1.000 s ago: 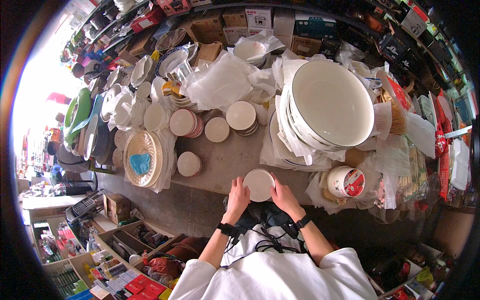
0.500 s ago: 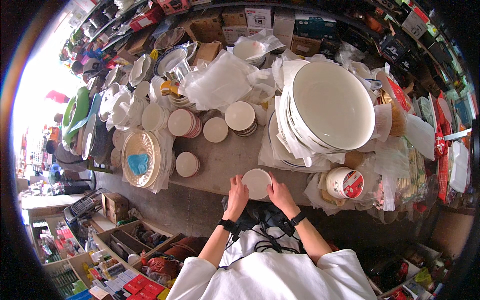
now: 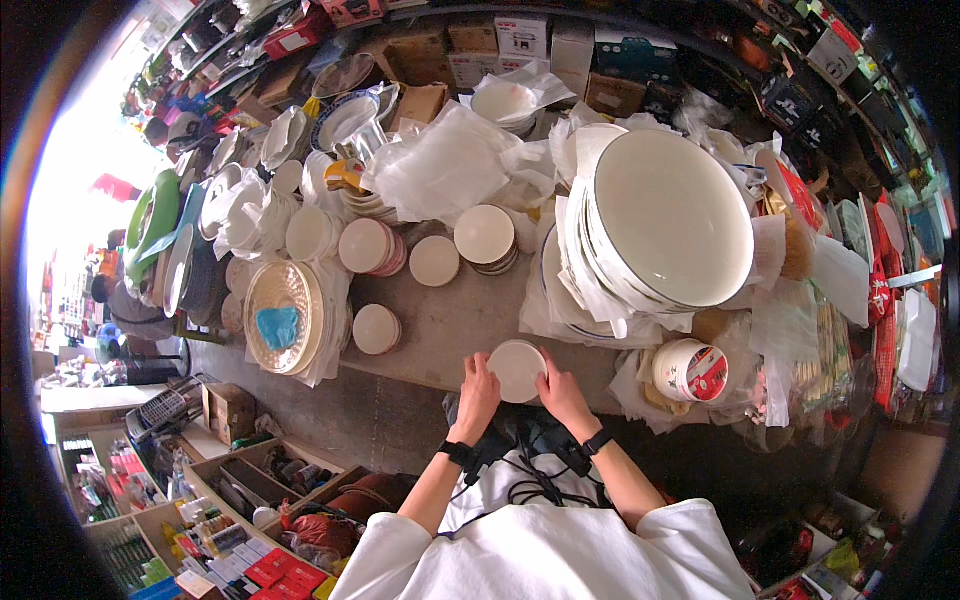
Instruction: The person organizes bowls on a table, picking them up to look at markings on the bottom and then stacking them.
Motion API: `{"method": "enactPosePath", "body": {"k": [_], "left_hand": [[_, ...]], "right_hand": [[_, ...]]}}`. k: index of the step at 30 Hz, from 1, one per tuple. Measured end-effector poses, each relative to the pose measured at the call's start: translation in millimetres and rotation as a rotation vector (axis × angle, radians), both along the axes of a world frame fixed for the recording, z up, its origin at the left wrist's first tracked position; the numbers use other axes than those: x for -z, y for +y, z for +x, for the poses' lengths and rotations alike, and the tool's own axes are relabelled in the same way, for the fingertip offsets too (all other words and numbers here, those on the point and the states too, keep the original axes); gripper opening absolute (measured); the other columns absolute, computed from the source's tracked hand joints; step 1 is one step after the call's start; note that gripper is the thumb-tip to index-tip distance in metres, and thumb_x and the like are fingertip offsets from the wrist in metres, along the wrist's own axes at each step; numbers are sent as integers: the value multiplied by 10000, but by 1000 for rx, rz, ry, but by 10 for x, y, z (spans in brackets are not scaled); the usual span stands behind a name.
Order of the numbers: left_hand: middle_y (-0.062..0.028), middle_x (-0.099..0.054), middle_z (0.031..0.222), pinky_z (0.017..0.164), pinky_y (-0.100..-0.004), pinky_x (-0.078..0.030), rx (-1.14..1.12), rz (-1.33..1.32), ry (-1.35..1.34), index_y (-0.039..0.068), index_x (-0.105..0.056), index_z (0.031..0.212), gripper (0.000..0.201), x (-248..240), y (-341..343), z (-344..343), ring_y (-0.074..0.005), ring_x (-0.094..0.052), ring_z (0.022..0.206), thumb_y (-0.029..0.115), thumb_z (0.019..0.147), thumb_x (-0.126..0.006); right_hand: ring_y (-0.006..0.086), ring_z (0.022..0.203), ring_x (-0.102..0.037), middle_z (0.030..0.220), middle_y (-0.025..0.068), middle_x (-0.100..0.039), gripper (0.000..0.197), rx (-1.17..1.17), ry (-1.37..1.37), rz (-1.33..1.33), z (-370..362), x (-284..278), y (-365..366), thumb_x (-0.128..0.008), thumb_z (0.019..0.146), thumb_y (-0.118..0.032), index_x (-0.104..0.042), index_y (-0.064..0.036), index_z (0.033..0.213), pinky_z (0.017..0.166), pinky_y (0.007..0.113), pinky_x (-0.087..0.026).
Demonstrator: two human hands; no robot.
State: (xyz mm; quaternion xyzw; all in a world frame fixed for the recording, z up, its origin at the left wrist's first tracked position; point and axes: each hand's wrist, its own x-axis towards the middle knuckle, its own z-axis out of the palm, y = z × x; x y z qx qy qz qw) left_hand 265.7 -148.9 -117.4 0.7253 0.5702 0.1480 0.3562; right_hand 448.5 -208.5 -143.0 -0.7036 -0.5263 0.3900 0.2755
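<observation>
At the front edge of the table [image 3: 440, 345], a small round white bowl [image 3: 517, 371] sits between my two hands. My left hand [image 3: 480, 391] grips its left side, and my right hand [image 3: 560, 391] has thumb and fingers closed on its right side. I cannot tell whether the bowl is single or the top of a stack. Beyond it stand short stacks of similar bowls: a red-sided stack [image 3: 367, 246], a dark-sided stack [image 3: 485, 236], a low bowl [image 3: 435, 261] between them, and a small stack [image 3: 376, 329] nearer me on the left.
Large white basins [image 3: 672, 215] lean in a stack with paper between them on the right. Beside them lies a white tub with a red lid [image 3: 690, 369]. Left stands a woven-pattern plate [image 3: 283, 300] holding a blue cloth [image 3: 278, 327]. Paper sheets [image 3: 440, 165] cover the table's back. Goods boxes [image 3: 255, 520] flank my legs.
The view has shifted slightly, moving everything a few pixels in the picture. Both hands keep their hold on the bowl, which stays at the table's edge.
</observation>
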Motion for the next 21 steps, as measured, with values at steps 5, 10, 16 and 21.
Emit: {"method": "enactPosePath", "body": {"k": [5,10,16,21], "left_hand": [[-271,-543,1151,838,-514,-505,-31,21,-66,10,-451,1198,348,15,159,-123,-487,-584,995,232,962,-579],[-153,-643,980,701,-362,-521,-361,-369,-313,8,-517,1156,330,219,677,-296,-211,-644,812,287,985,-565],[-83,-587,946,578,-329,-507,-636,-598,-725,69,-482,1207,299,1066,1461,-688,-176,-605,685,202,957,-576],[-115,-550,1049,684,-409,-578,-627,-843,-890,52,-439,1246,348,1814,2062,-826,-253,-628,808,148,942,-579]], "right_hand": [[477,889,-644,891,295,-674,556,9,22,-123,39,-100,-11,-470,1008,-352,-395,-28,1452,768,572,-500],[402,840,-685,871,258,-690,498,101,19,-100,196,99,-222,-432,1029,-393,-500,-34,1367,754,498,-516],[275,726,-687,783,181,-687,432,178,104,-167,344,-19,-453,-441,1045,-352,-583,8,1236,688,380,-516],[308,740,-664,775,147,-672,435,306,238,-235,372,-89,-734,-411,1054,-380,-588,7,1145,715,417,-503]]}}
